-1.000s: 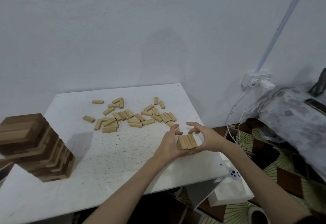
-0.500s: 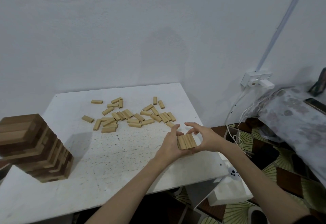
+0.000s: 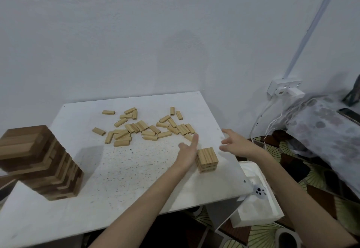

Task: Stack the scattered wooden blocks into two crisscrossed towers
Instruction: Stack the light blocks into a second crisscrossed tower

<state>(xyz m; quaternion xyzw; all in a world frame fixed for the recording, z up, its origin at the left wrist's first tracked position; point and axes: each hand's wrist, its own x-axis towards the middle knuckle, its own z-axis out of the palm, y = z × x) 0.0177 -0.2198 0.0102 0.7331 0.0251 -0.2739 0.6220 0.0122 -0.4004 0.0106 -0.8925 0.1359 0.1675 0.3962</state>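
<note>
A short crisscrossed stack of light wooden blocks (image 3: 207,159) stands near the right edge of the white table (image 3: 136,179). My left hand (image 3: 188,151) lies just left of it with fingers straight, empty. My right hand (image 3: 236,143) hovers to the right of the stack with fingers spread, holding nothing. Several loose light blocks (image 3: 144,127) lie scattered across the far middle of the table. A tall tower of dark and light wood (image 3: 39,162) stands at the table's left side, its layers twisted.
A wall runs behind the table. At the right, a wall socket (image 3: 285,89) with white cables, a covered bundle (image 3: 323,130), and a white box (image 3: 257,195) on the patterned floor below the table's right edge.
Both hands have let go of the small stack and moved apart, the left upward to the left, the right out to the right. The stack now stands alone.
</note>
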